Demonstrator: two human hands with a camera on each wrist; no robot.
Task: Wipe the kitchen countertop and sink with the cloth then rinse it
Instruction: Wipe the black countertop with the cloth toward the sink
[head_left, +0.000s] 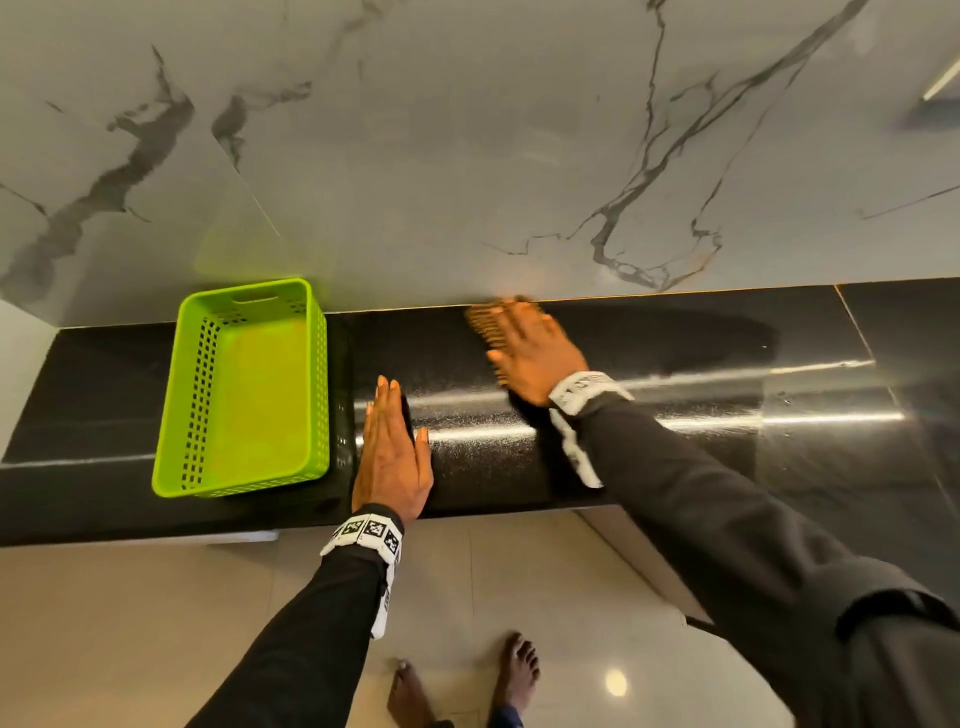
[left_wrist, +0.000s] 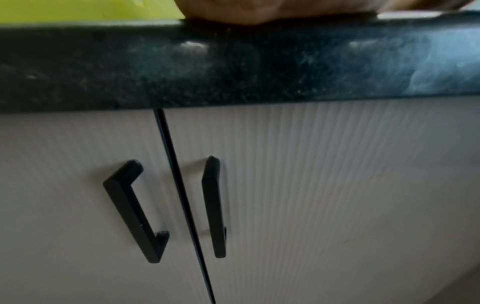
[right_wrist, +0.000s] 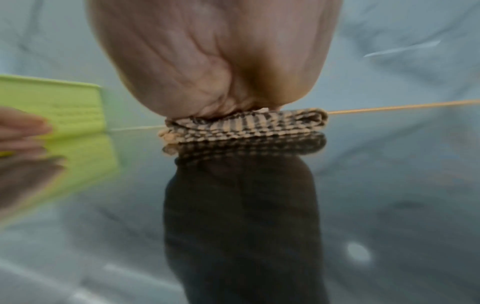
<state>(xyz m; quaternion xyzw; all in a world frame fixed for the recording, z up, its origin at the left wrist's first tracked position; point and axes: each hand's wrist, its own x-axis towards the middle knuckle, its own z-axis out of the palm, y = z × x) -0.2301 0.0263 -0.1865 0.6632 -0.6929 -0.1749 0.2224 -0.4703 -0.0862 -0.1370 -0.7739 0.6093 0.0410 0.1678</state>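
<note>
The glossy black countertop (head_left: 675, 332) runs across the head view below a marble wall. My right hand (head_left: 530, 348) lies flat with straight fingers on a folded orange-and-black checked cloth (head_left: 480, 319), pressing it onto the counter near the wall joint. In the right wrist view the palm (right_wrist: 215, 61) sits on top of the cloth (right_wrist: 244, 127), which mirrors in the shiny stone. My left hand (head_left: 392, 452) rests flat, fingers straight and together, on the counter near its front edge, beside the green basket; its heel (left_wrist: 259, 12) shows above the counter edge. No sink is in view.
An empty lime-green plastic basket (head_left: 244, 387) stands on the counter left of my left hand. White ribbed cabinet doors with black handles (left_wrist: 135, 207) sit under the counter's front edge (left_wrist: 233, 65). Bare feet (head_left: 514, 675) stand on the tiled floor.
</note>
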